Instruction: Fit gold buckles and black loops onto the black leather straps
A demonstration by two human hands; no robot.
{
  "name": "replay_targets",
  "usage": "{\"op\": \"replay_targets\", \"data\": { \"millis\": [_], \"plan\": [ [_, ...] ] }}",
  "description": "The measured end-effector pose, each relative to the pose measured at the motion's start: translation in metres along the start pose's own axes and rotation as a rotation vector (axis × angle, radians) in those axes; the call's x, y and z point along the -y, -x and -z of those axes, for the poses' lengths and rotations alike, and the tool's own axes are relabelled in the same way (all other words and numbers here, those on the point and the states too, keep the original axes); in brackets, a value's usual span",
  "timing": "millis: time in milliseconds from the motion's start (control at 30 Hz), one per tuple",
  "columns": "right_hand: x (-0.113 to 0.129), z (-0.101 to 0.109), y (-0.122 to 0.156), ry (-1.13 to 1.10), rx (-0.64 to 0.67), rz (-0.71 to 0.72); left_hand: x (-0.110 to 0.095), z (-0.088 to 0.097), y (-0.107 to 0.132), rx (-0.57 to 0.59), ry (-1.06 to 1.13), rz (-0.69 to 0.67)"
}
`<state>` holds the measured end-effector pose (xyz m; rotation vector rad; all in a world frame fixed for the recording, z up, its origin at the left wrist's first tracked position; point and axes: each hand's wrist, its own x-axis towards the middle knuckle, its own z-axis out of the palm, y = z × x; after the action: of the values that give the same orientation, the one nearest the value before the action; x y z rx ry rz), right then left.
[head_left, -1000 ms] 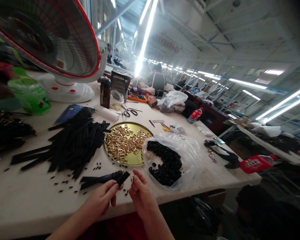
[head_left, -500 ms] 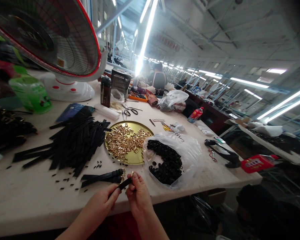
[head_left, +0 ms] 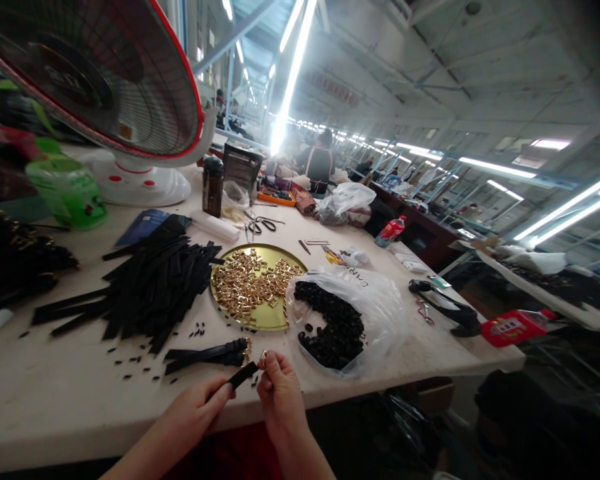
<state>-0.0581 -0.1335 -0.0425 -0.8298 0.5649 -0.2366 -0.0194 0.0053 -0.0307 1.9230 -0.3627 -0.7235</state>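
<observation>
My left hand pinches a black strap near the table's front edge, its free end pointing up and right. At that end, my right hand is closed on a small gold buckle; whether the strap passes through it I cannot tell. Just beyond my hands lies a small bundle of black straps with gold buckles at its right end. Behind it, a round gold tray holds many gold buckles. To its right, an open clear plastic bag contains small black loops.
A large pile of black straps lies left of the tray, with tiny black pieces scattered before it. A fan and a green pouch stand at the back left. Scissors lie behind the tray. Red bottles are at the right.
My left hand has drawn slightly left and down with the strap. More of the strap's end and the gold buckle now shows between my hands.
</observation>
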Motion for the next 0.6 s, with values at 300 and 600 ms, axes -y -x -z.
{"op": "replay_targets", "data": {
  "millis": [300,600],
  "plan": [
    [-0.014,0.004,-0.007,0.095,-0.05,0.086,0.002,-0.012,-0.004,0.008,0.13,0.086],
    [-0.025,0.008,-0.007,0.068,-0.028,0.034,-0.003,-0.012,0.003,0.147,0.318,0.213]
  ]
}}
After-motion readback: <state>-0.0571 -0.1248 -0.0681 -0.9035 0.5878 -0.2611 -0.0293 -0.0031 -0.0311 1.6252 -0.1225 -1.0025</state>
